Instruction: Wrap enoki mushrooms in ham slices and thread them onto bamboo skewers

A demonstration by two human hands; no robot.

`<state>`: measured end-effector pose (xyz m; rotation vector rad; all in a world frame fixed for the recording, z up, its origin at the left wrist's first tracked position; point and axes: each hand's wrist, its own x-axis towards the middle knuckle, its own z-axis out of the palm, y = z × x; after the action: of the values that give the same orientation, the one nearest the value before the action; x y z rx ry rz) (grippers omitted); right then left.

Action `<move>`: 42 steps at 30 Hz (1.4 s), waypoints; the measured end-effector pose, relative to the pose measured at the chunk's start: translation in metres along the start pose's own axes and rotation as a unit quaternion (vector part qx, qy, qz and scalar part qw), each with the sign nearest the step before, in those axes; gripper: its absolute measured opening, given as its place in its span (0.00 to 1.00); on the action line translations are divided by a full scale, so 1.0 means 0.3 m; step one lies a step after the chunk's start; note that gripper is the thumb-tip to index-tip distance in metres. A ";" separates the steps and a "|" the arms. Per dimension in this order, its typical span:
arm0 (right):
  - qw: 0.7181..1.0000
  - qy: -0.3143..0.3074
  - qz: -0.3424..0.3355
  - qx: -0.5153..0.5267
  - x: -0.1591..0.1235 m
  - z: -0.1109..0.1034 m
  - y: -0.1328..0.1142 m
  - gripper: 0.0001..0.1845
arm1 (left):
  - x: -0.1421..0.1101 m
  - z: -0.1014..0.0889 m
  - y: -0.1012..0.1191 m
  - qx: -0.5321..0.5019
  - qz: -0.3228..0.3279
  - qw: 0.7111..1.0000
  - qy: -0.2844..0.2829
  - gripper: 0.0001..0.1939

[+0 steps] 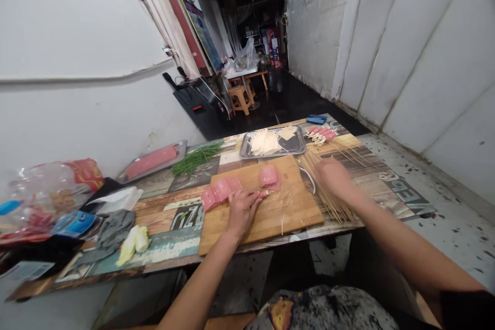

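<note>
Roll trouble: The small meat roll could come undone if the left hand lets go, since no stick can be seen in it.
Squash trouble: The meat looks soft and thin, so a hard pinch could tear it or push the filling out of the end.
Stick trouble: The thin wooden skewers lie loose near the front edge of the table, so a bump from the right hand could send some to the floor.
Roll's look: It is little, pink and short, with a pale tip at the end that shows. The rest is under the fingers.
Roll's place: It lies on the wooden cutting board, just in front of a pile of square pink meat slices.
Left hand: The fingers are bent and close together, with their tips on the roll.
Right hand: It is over the skewers and blurry. The fingers look curled, but one cannot tell how far, or if they have hold of a stick.
Board's left side: More pink meat slices lie in a row that overlaps.
Far side: A metal tray holds pale strips, and finished meat rolls lie beside it.
</note>
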<state>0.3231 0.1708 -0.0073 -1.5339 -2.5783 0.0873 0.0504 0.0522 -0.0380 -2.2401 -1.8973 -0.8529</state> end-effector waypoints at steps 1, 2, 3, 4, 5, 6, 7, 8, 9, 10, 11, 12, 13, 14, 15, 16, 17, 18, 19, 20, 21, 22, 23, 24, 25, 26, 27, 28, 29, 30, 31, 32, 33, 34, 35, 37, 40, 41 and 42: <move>0.999 -0.016 0.044 -0.021 -0.004 0.001 0.069 0.12 | 0.000 0.000 0.001 -0.002 0.001 1.000 0.005 0.10; 0.995 -0.030 0.083 -0.039 -0.006 0.008 0.128 0.13 | 0.000 0.000 0.002 -0.005 0.004 1.000 0.009 0.10; 0.992 -0.043 0.105 -0.050 -0.007 0.020 0.174 0.13 | 0.000 -0.001 0.003 -0.009 0.006 1.000 0.010 0.10; 0.990 -0.055 0.120 -0.059 -0.009 0.034 0.206 0.14 | 0.000 -0.001 0.005 -0.012 0.008 1.000 0.012 0.10; 0.988 -0.064 0.125 -0.065 -0.010 0.049 0.225 0.14 | 0.001 -0.001 0.006 -0.014 0.009 1.000 0.012 0.10; 0.987 -0.070 0.124 -0.069 -0.011 0.061 0.234 0.15 | 0.001 -0.002 0.007 -0.015 0.010 1.000 0.012 0.11; 0.987 -0.074 0.126 -0.068 -0.011 0.071 0.236 0.16 | 0.002 -0.002 0.007 -0.016 0.011 1.000 0.011 0.11; 0.986 -0.075 0.133 -0.065 -0.011 0.078 0.234 0.16 | 0.003 -0.003 0.007 -0.018 0.012 1.000 0.009 0.11; 0.985 -0.075 0.143 -0.058 -0.012 0.081 0.231 0.17 | 0.004 -0.003 0.007 -0.020 0.013 1.000 0.006 0.11; 0.985 -0.074 0.152 -0.047 -0.012 0.082 0.230 0.17 | 0.004 -0.002 0.006 -0.021 0.013 1.000 0.002 0.11; 0.984 -0.071 0.160 -0.037 -0.013 0.080 0.231 0.17 | 0.005 -0.002 0.005 -0.021 0.012 1.000 -0.005 0.11; 0.984 -0.065 0.166 -0.028 -0.014 0.077 0.234 0.17 | 0.005 -0.001 0.003 -0.019 0.011 1.000 -0.011 0.12; 0.984 -0.055 0.168 -0.022 -0.016 0.073 0.239 0.16 | 0.006 0.000 0.001 -0.015 0.009 1.000 -0.016 0.12; 0.985 -0.042 0.166 -0.018 -0.018 0.067 0.244 0.15 | 0.006 0.002 0.000 -0.010 0.007 1.000 -0.020 0.12; 0.986 -0.028 0.163 -0.016 -0.020 0.061 0.249 0.15 | 0.006 0.003 -0.001 -0.007 0.005 1.000 -0.023 0.12; 0.987 -0.015 0.162 -0.016 -0.024 0.054 0.250 0.15 | 0.006 0.004 -0.002 -0.006 0.003 1.000 -0.023 0.13; 0.987 0.000 0.161 -0.015 -0.028 0.045 0.246 0.16 | 0.006 0.005 -0.003 -0.006 0.001 1.000 -0.023 0.13; 0.987 0.020 0.158 -0.008 -0.034 0.037 0.236 0.17 | 0.006 0.006 -0.003 -0.008 -0.001 1.000 -0.022 0.13; 0.988 0.045 0.151 0.008 -0.042 0.028 0.219 0.17 | 0.005 0.007 -0.003 -0.010 -0.002 1.000 -0.021 0.13; 0.987 0.075 0.140 0.034 -0.055 0.021 0.193 0.16 | 0.005 0.007 -0.003 -0.012 -0.002 1.000 -0.020 0.13; 0.984 0.104 0.123 0.070 -0.073 0.018 0.160 0.16 | 0.005 0.008 -0.004 -0.013 -0.003 1.000 -0.019 0.13; 0.981 0.126 0.097 0.114 -0.096 0.018 0.121 0.16 | 0.005 0.009 -0.005 -0.014 -0.003 1.000 -0.019 0.13; 0.975 0.138 0.061 0.163 -0.126 0.023 0.075 0.16 | 0.005 0.010 -0.006 -0.017 -0.003 1.000 -0.020 0.13; 0.969 0.134 0.021 0.208 -0.160 0.034 0.027 0.16 | 0.006 0.011 -0.008 -0.020 -0.004 1.000 -0.021 0.13; 0.960 0.115 -0.027 0.253 -0.198 0.049 -0.021 0.16 | 0.006 0.013 -0.010 -0.022 -0.006 0.999 -0.023 0.13; 0.950 0.095 -0.076 0.289 -0.236 0.067 -0.068 0.16 | 0.006 0.014 -0.011 -0.024 -0.008 0.999 -0.024 0.13; 0.942 0.075 -0.113 0.307 -0.273 0.088 -0.110 0.16 | 0.007 0.016 -0.013 -0.025 -0.010 0.999 -0.025 0.13; 0.937 0.056 -0.139 0.317 -0.305 0.109 -0.145 0.16 | 0.007 0.017 -0.014 -0.027 -0.012 0.999 -0.025 0.13; 0.933 0.040 -0.155 0.322 -0.332 0.129 -0.174 0.16 | 0.007 0.018 -0.014 -0.028 -0.014 0.999 -0.024 0.13; 0.932 0.026 -0.163 0.323 -0.353 0.148 -0.195 0.16 | 0.007 0.019 -0.015 -0.030 -0.014 0.999 -0.023 0.13; 0.932 0.018 -0.165 0.324 -0.367 0.164 -0.209 0.16 | 0.007 0.020 -0.015 -0.033 -0.014 0.999 -0.020 0.13; 0.932 0.015 -0.163 0.323 -0.375 0.178 -0.218 0.17 | 0.006 0.020 -0.016 -0.034 -0.014 0.999 -0.018 0.13; 0.933 0.017 -0.159 0.321 -0.379 0.189 -0.222 0.17 | 0.006 0.021 -0.016 -0.034 -0.015 0.999 -0.017 0.13; 0.935 0.021 -0.156 0.318 -0.379 0.198 -0.224 0.17 | 0.006 0.022 -0.017 -0.034 -0.016 0.999 -0.018 0.13; 0.937 0.026 -0.153 0.314 -0.377 0.205 -0.225 0.17 | 0.005 0.023 -0.018 -0.034 -0.017 0.999 -0.019 0.13; 0.939 0.037 -0.149 0.309 -0.369 0.211 -0.228 0.17 | 0.005 0.024 -0.019 -0.033 -0.017 0.999 -0.023 0.14; 0.940 0.038 -0.149 0.304 -0.356 0.212 -0.240 0.18 | 0.006 0.023 -0.018 -0.032 -0.016 0.999 -0.024 0.14; 0.941 0.036 -0.149 0.303 -0.353 0.211 -0.245 0.18 | 0.007 0.022 -0.017 -0.030 -0.016 0.999 -0.024 0.14; 0.941 0.034 -0.149 0.302 -0.350 0.211 -0.251 0.18 | 0.008 0.021 -0.016 -0.028 -0.017 0.999 -0.024 0.14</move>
<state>0.2974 0.0441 -0.0701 -0.9031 -2.3676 0.7032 0.0483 0.0579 -0.0436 -2.2884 -1.9607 -0.8754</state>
